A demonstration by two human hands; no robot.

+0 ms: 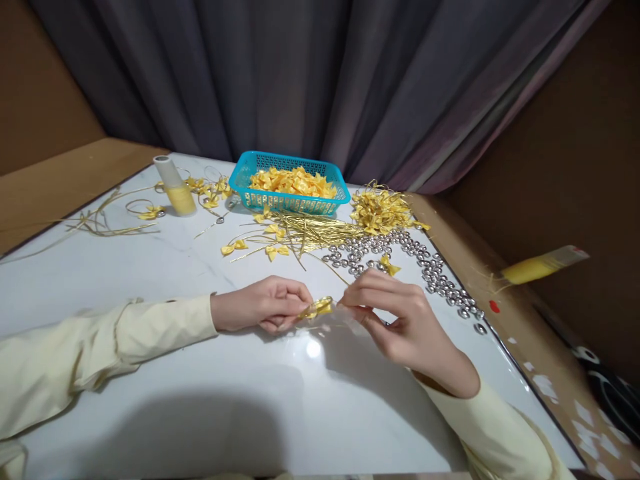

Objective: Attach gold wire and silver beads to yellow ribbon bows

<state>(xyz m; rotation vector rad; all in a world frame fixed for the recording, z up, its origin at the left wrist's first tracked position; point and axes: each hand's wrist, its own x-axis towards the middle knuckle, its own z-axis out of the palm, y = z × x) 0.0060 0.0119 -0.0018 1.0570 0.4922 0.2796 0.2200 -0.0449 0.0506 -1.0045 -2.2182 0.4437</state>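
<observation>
My left hand point(273, 305) is closed in a pinch on a small yellow ribbon bow point(320, 308) with gold strands at its edge. It is held just above the white tabletop. My right hand point(395, 308) faces it from the right, thumb and fingertips pressed together close to the bow's right end. Whatever lies between those fingertips is too small to make out. Beyond my right hand, loose silver beads point(357, 252) are scattered, with another yellow bow point(389, 265) among them.
Behind lie a turquoise basket point(240, 180) of yellow bows, gold wire ties point(320, 230) and a pile of wired bows point(383, 210). A yellow thread spool point(180, 197) stands left; another spool point(540, 265) lies right. Scissors point(613, 393) rest at far right.
</observation>
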